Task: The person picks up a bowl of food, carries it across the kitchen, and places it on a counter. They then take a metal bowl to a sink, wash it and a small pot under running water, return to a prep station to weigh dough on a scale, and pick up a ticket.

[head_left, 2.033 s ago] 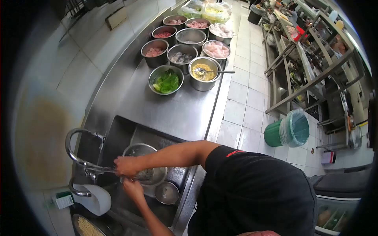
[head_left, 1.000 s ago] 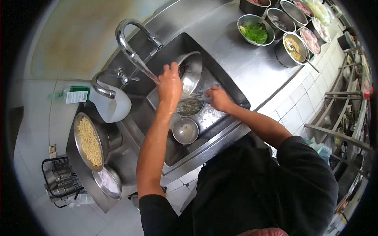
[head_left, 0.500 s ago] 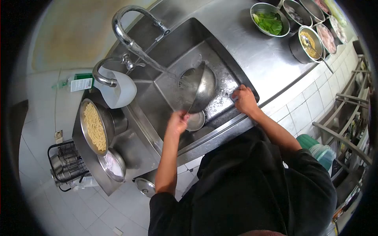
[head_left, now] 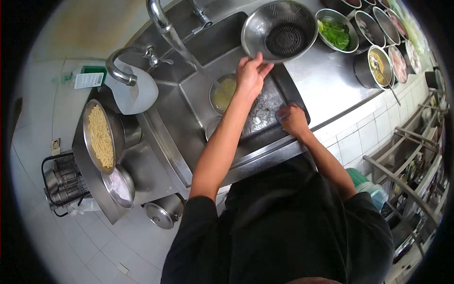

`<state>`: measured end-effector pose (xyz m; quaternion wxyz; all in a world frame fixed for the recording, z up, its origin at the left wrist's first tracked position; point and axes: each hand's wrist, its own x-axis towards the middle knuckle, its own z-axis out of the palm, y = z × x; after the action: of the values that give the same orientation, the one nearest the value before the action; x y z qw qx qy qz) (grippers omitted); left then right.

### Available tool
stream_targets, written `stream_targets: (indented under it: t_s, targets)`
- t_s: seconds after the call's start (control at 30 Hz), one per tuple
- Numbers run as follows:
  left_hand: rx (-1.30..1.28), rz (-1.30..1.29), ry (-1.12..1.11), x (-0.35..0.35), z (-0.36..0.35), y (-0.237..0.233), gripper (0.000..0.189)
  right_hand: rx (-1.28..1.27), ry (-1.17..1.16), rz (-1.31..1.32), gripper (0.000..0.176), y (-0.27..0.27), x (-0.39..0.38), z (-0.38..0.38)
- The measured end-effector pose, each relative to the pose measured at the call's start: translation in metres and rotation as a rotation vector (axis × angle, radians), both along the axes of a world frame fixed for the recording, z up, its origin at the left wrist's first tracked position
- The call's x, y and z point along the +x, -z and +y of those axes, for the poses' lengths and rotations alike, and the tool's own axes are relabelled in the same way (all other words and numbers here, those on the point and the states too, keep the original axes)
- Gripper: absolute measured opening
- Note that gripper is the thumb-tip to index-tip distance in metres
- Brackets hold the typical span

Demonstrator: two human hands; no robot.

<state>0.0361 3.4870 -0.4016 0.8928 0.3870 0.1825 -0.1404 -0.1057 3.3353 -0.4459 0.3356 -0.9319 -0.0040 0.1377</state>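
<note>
My left hand (head_left: 250, 75) has its fingers apart, fingertips right at the near rim of a metal colander (head_left: 255, 40). The colander, with a perforated dark bottom, overlaps the sink's far right corner and the counter. My right hand (head_left: 294, 119) rests at the right side of the sink (head_left: 189, 142), fingers curled round a small bluish-grey thing; I cannot tell what it is. Water runs from the tap (head_left: 161, 19) towards a round container with a yellowish inside (head_left: 223, 97) in the sink. My left forearm partly hides another metal bowl (head_left: 211, 128).
A bowl of green leaves (head_left: 335, 34) stands right of the colander, beside several metal pots of ingredients. A pot with yellow contents and a spoon (head_left: 376, 66) is near the counter edge. Left of the sink are a white plastic jug (head_left: 142, 92) and a bowl of noodles (head_left: 100, 137).
My left hand has moved the colander up and right out of the sink, and its fingers have spread. The container below now shows. My right hand stays at the sink's right side.
</note>
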Motion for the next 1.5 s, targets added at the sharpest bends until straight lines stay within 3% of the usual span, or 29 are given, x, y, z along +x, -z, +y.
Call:
stream_targets:
  t_s: [0.13, 0.2, 0.27, 0.33, 0.4, 0.5, 0.6, 0.67, 0.73, 0.8, 0.9, 1.0, 1.1, 1.2, 1.23, 1.3, 1.4, 1.43, 1.5]
  targets:
    - [0.078, 0.005, -0.047, 0.014, 0.011, 0.021, 0.044, 0.064, 0.035, -0.007, 0.019, -0.003, 0.0, -0.003]
    - [0.618, -0.039, -0.025, 0.007, 0.049, 0.074, 0.047, 0.057, 0.025, -0.033, 0.019, 0.001, -0.001, -0.004]
    - [1.357, 0.074, 0.018, -0.005, 0.102, 0.145, 0.052, 0.093, 0.035, -0.023, 0.021, 0.001, -0.001, -0.004]
    - [1.681, 0.209, -0.085, -0.032, 0.167, 0.263, 0.045, 0.138, 0.042, -0.006, 0.022, 0.002, -0.001, -0.005]
    - [1.603, 0.717, 0.123, -0.043, 0.175, 0.242, 0.044, 0.121, 0.056, 0.032, 0.024, 0.006, -0.002, -0.003]
    - [0.96, 0.81, -0.11, -0.057, 0.202, 0.306, 0.039, 0.114, 0.043, 0.032, 0.025, 0.002, 0.001, -0.006]
    - [1.216, 0.745, 0.163, -0.047, 0.172, 0.22, 0.031, 0.104, 0.029, 0.062, 0.027, 0.003, 0.003, -0.008]
    - [1.566, 0.343, 0.478, -0.035, 0.177, 0.225, 0.024, 0.17, 0.093, 0.115, 0.027, 0.008, 0.006, -0.009]
    - [1.753, 0.06, 0.551, -0.026, 0.172, 0.223, 0.021, 0.229, 0.171, 0.172, 0.027, 0.013, 0.012, -0.008]
    - [1.827, -0.067, 0.379, -0.014, 0.129, 0.168, 0.02, 0.294, 0.265, 0.232, 0.027, 0.02, 0.023, 0.002]
    - [2.003, -0.111, 0.454, -0.01, 0.107, 0.135, 0.022, 0.33, 0.276, 0.021, 0.026, 0.044, 0.049, 0.036]
    - [1.951, -0.174, 0.544, -0.023, 0.11, 0.095, 0.027, 0.348, 0.302, -0.093, 0.026, 0.069, 0.085, 0.087]
    - [1.903, -0.091, 0.454, -0.036, 0.118, 0.068, 0.04, 0.471, 0.221, -0.249, 0.026, 0.093, 0.101, 0.147]
    - [1.862, -0.262, 0.304, -0.054, 0.139, 0.049, 0.035, 0.571, -0.132, -0.106, 0.027, 0.092, 0.079, 0.18]
    - [1.732, -0.122, 0.31, -0.062, 0.145, 0.037, 0.033, 0.59, -0.231, 0.024, 0.028, 0.106, 0.07, 0.172]
    - [1.451, 0.142, 0.3, -0.077, 0.156, 0.01, 0.029, -0.017, -0.423, 0.168, 0.029, 0.077, 0.062, 0.149]
    - [1.211, 0.183, 0.226, -0.119, 0.161, 0.022, 0.025, -0.271, -0.353, -0.231, 0.033, 0.082, 0.064, 0.124]
    - [1.115, 0.264, 0.229, -0.126, 0.146, 0.009, 0.026, -0.228, -0.348, -0.209, 0.039, 0.083, 0.071, 0.128]
    - [0.855, 0.241, 0.175, -0.136, 0.135, 0.04, 0.026, 0.041, -0.281, -0.154, 0.044, 0.085, 0.072, 0.143]
